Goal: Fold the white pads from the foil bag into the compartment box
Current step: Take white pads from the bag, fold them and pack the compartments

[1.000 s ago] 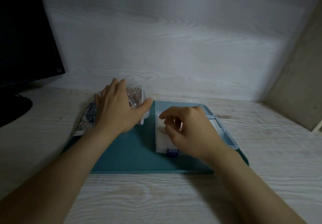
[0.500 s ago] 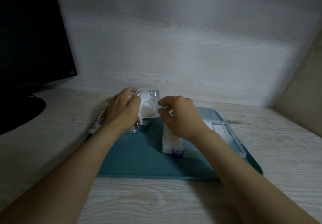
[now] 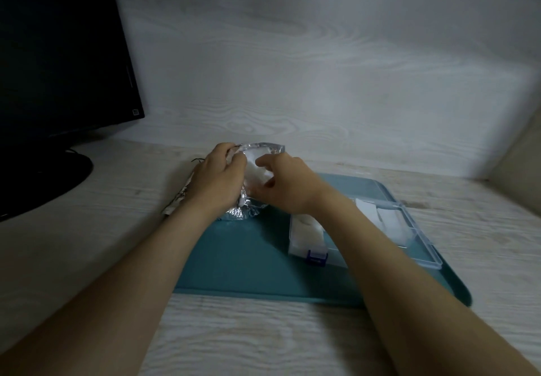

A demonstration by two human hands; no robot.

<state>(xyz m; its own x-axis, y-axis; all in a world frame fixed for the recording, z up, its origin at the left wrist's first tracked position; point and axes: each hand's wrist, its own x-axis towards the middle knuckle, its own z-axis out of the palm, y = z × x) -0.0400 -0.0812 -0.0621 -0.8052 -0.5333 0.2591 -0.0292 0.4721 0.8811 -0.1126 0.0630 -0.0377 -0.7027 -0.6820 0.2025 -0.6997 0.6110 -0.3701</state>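
Note:
The silver foil bag [image 3: 265, 149] lies at the far left corner of the teal mat [image 3: 246, 255], its mouth lifted open. My left hand [image 3: 218, 178] grips the bag's near edge. My right hand [image 3: 285, 184] is at the bag's mouth, fingers curled on a white pad [image 3: 257, 170] that sticks out of it. The clear compartment box [image 3: 409, 229] stands open on the mat to the right, with folded white pads in its left compartment [image 3: 307, 229] and more white inside behind my right forearm.
A black monitor [image 3: 61, 50] on its round stand [image 3: 44, 179] fills the left side of the pale wooden desk [image 3: 263, 337]. A wood-grain wall runs behind, and a side wall closes in at the right.
My right hand has left the compartment box and moved left to the foil bag's mouth. My left hand went from lying flat on the bag to gripping it and lifting its mouth open.

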